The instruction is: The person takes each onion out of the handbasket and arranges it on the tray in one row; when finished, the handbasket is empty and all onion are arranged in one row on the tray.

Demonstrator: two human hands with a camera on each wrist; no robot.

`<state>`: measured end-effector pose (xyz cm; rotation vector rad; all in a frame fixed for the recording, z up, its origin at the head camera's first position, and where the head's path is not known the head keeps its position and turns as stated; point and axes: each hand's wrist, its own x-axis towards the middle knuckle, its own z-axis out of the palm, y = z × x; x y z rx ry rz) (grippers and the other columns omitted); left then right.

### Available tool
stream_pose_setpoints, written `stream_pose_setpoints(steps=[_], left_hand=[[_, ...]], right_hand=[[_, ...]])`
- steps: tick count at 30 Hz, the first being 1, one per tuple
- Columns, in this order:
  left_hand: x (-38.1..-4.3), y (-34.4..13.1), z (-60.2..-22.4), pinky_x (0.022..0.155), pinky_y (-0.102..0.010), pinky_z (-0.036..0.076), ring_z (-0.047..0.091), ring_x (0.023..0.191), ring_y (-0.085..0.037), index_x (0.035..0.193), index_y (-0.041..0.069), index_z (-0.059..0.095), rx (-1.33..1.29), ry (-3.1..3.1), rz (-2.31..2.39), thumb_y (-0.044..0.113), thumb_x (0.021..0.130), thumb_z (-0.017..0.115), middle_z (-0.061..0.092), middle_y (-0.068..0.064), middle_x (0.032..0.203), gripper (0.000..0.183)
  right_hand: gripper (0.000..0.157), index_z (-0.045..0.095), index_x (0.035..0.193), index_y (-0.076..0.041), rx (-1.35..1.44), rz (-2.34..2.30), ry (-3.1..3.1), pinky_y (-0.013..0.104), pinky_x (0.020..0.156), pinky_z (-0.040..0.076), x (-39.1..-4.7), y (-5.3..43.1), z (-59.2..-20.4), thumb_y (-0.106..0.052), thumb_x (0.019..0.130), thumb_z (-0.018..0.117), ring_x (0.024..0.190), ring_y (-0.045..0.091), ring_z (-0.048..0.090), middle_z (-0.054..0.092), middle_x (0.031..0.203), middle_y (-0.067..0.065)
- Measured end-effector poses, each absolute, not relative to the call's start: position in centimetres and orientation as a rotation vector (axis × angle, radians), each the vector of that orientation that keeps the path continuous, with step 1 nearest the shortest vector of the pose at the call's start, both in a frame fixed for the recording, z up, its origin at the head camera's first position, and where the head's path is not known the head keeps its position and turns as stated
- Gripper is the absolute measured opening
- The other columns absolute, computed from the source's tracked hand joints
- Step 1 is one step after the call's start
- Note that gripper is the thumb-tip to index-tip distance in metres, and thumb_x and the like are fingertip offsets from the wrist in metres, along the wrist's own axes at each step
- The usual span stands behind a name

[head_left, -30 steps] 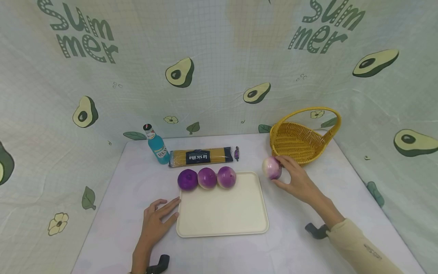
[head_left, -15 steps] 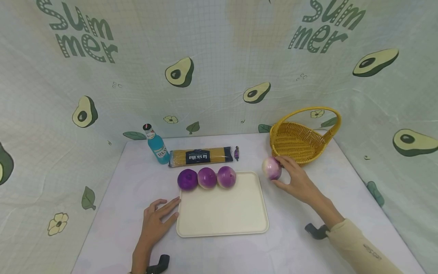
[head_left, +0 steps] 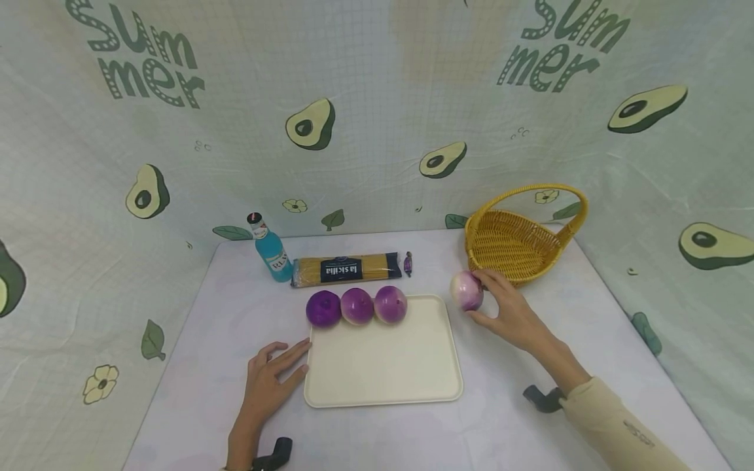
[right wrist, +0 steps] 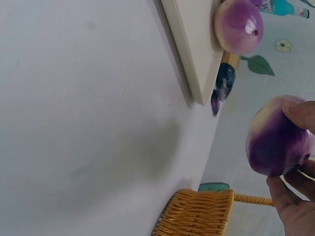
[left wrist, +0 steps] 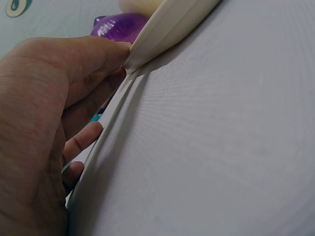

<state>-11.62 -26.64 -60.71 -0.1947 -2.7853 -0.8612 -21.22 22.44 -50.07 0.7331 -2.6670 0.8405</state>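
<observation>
In the head view my right hand [head_left: 508, 313] grips a purple-and-white onion [head_left: 466, 291] between thumb and fingers, right of the tray and just in front of the basket. The right wrist view has this onion [right wrist: 278, 136] above the tabletop, a soft shadow below. My left hand [head_left: 273, 379] rests by the cream rectangular tray [head_left: 383, 366], fingertips and thumb touching its left rim. In the left wrist view those fingers [left wrist: 106, 54] meet the tray edge. Along the tray's back rim sit a dark purple round vegetable [head_left: 323, 309] and two lighter purple onions [head_left: 357, 307], side by side.
A yellow wicker basket [head_left: 512, 248] with a tall handle stands at the back right. Behind the tray lie a pasta packet [head_left: 346, 269] and a small purple wrapped candy [head_left: 408, 263]. A blue bottle [head_left: 273, 252] stands at the back left. Patterned cloth [head_left: 365, 183] hangs behind the table.
My right hand and the onion have shifted very slightly to the left and toward me. My left hand, the tray and the other things have not moved.
</observation>
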Motion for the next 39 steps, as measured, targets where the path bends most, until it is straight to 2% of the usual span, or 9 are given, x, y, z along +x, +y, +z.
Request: stream_pose_setpoints(steps=[25,39], left_hand=[[-11.6,-26.6,-60.6,0.103,-0.057,0.023,0.041,0.128,-0.021,0.135,0.038,0.063,-0.187,-2.8,-0.862,0.045,0.091,0.072,0.061,0.016,0.136,0.045],[-11.5,-26.4,-60.0,0.103,-0.057,0.023,0.042,0.127,-0.023,0.134,0.035,0.064,-0.185,-2.805,-0.87,0.043,0.091,0.072,0.061,0.015,0.136,0.044]], right_hand=[[0.082,0.045,0.144,0.003,0.745,0.87,-2.704,0.058,0.104,0.041,-21.3,21.8,-50.7,-0.015,0.076,0.089,0.131,0.037,0.046,0.046,0.144,0.018],[0.079,0.048,0.14,0.003,0.77,0.864,-2.7,0.055,0.104,0.042,-21.3,21.3,-50.9,-0.016,0.076,0.089,0.129,0.036,0.048,0.047,0.141,0.018]])
